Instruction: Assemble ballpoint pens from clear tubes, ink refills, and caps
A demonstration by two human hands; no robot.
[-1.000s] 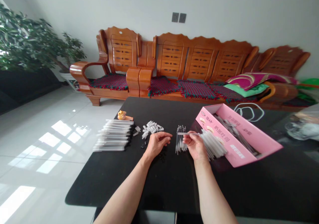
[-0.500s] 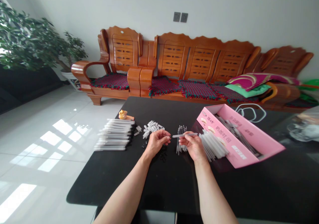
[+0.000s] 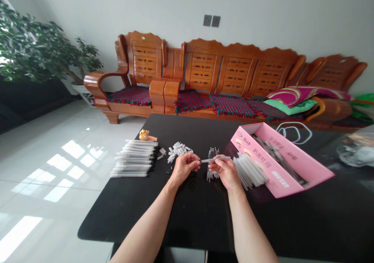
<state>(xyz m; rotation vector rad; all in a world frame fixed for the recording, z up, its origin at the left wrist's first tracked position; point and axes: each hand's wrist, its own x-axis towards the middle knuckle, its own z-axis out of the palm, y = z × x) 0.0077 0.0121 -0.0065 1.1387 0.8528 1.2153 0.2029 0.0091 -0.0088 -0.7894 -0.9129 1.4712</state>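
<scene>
Between my hands lies a thin whitish pen barrel (image 3: 208, 160), held nearly level above the black table. My right hand (image 3: 226, 171) pinches its right part between thumb and fingers. At its left end, the thumb and fingertips of my left hand (image 3: 184, 166) are pressed together; any small part inside them is hidden. Thin pen refills (image 3: 213, 152) lie just behind and below the barrel. Beside my right hand is a pile of translucent pen barrels (image 3: 250, 172). White small plastic pieces (image 3: 179, 150) sit behind my left hand, and small black pieces (image 3: 191, 183) lie near its wrist.
Capped pens (image 3: 133, 157) lie in a stack at the table's left edge, with an orange figurine (image 3: 144, 135) behind them. A pink box (image 3: 306, 165) holding dark slim items stands at right, near a white cord loop (image 3: 308, 136). A wooden sofa (image 3: 201, 66) stands beyond the table (image 3: 181, 220).
The pen barrel has shifted slightly left, and its left end now meets my left fingertips, where a small gap showed before. Both hands stay almost in place.
</scene>
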